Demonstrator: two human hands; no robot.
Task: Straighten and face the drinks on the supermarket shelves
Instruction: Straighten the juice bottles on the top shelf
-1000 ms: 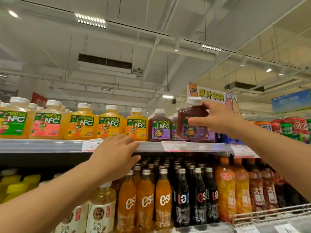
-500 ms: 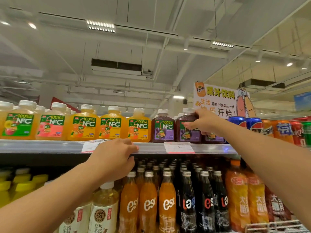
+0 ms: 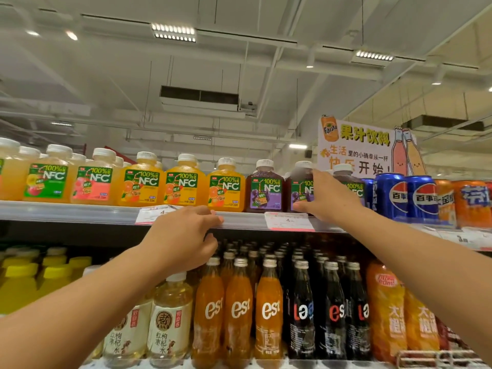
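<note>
Right hand: my right hand (image 3: pixel 328 197) is up on the top shelf (image 3: pixel 80 212), wrapped round the second purple grape juice bottle (image 3: pixel 299 189), thumb low at its base and fingers across the label's right side.
Bottle: it stands on the shelf, front row, just beside the first purple bottle (image 3: pixel 264 186), label roughly forward though my hand hides part of it.
Left hand: my left hand (image 3: pixel 183 235) grips the shelf's front edge, fingers curled over the lip beside a price tag (image 3: pixel 157 213); that's my brace.
Neighbours: a third purple bottle (image 3: pixel 351 185) sits behind my knuckles, blue cola cans (image 3: pixel 410 197) just beyond.
Risk: pulling my hand out carelessly could drag the bottle askew or topple it off the edge.
Risk two: my wrist could nudge that third bottle into the cans.
Risk three: my left fingers may knock the tag loose.
</note>
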